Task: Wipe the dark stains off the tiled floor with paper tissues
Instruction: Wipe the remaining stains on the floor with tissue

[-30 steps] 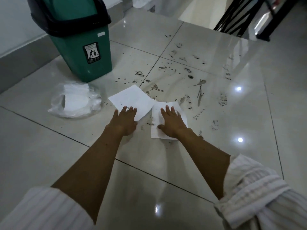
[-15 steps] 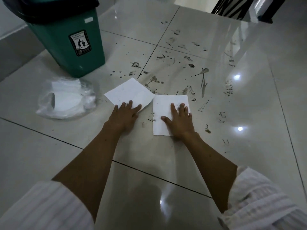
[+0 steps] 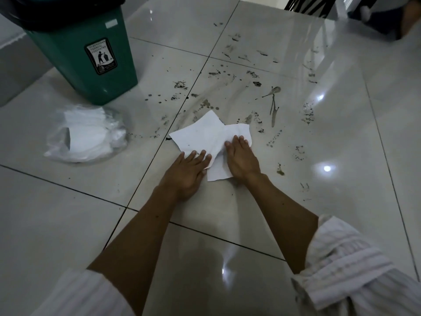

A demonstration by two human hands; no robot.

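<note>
I can't see the bin's lid past the upper left edge, can't read its label, and my hands' palms hide the tissues beneath.

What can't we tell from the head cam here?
- Green bin: top cut off by the upper frame edge; label text too small to read.
- Floor under the tissues: covered by paper, the left hand and the right hand, so any stains there are hidden.
- Plastic bag: white contents blurred by the film, count unclear.
- Dark furniture, top right: cropped and blurred.
</note>
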